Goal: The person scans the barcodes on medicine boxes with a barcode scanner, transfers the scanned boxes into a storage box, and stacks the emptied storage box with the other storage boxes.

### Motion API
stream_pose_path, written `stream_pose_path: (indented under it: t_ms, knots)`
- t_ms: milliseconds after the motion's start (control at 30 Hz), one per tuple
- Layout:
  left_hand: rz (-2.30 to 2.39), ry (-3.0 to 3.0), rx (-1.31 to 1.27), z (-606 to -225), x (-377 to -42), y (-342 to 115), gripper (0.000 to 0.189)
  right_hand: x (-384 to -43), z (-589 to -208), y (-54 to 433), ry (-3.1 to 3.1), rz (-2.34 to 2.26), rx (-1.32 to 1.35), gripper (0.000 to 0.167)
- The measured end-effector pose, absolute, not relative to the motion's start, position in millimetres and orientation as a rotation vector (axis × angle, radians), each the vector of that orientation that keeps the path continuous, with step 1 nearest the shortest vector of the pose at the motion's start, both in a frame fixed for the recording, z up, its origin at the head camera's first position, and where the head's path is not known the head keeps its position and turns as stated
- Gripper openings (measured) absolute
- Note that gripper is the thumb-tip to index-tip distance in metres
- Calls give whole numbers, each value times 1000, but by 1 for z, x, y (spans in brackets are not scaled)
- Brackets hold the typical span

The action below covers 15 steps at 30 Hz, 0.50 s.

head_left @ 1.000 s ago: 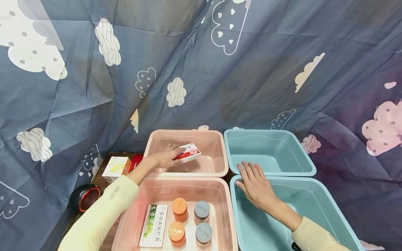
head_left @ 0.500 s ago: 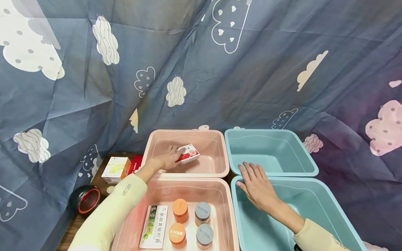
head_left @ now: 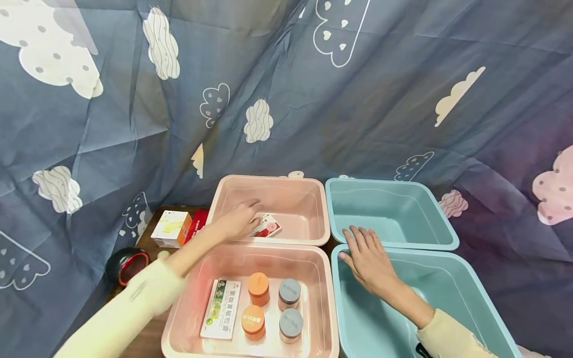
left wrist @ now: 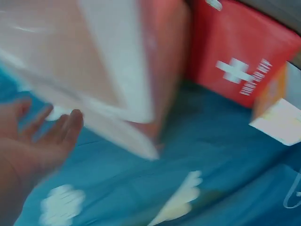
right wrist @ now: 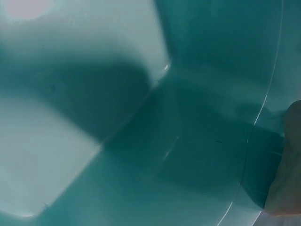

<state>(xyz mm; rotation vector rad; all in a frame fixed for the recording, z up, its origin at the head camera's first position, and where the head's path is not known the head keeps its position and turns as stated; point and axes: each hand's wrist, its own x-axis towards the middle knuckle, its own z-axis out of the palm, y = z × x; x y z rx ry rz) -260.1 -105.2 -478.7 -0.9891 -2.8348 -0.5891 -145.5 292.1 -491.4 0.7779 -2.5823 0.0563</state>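
A red-and-white medicine box (head_left: 268, 226) lies in the far pink bin (head_left: 315, 199). Just above it, my left hand (head_left: 241, 219) hangs over the bin's left part and partly covers the box in the head view. In the left wrist view, that left hand (left wrist: 40, 146) has spread fingers with nothing between them. My right hand (head_left: 369, 261) rests with extended fingers on the rim of the near blue bin (head_left: 470, 273), beside the far blue bin (head_left: 440, 223). Only an edge of the right hand (right wrist: 289, 165) shows in the right wrist view.
The near pink bin (head_left: 332, 298) holds a flat white-green box (head_left: 221, 308), two orange-lidded jars (head_left: 253, 320) and two grey-lidded jars (head_left: 291, 325). Left of the bins are a white-orange box (head_left: 171, 228), a red first aid kit (left wrist: 235, 70) and a black-red round object (head_left: 127, 266).
My left hand has let go of the red-and-white box, which now lies on the far pink bin's floor, and has lifted slightly. My right hand stays on the blue rim.
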Motion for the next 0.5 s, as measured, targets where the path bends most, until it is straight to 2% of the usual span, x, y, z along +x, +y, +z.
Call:
stream_pose_path:
  t_ms: [133, 167, 233, 333, 500]
  knots:
    - [-651, -2809, -691, -409, -162, -102, 11, -143, -495, 289, -2587, 57, 780, 73]
    - [-630, -2833, -638, -404, -144, -104, 10, -142, -495, 289, -2581, 63, 780, 74]
    - [-582, -2891, -562, -407, -117, -111, 21, -141, -495, 290, -2573, 78, 778, 73]
    - [-518, -2962, -533, -448, -98, -122, 21, -140, -494, 292, -2564, 107, 782, 75]
    - [-383, -3177, -530, -527, -87, -132, 30, -142, -495, 296, -2535, 124, 798, 73]
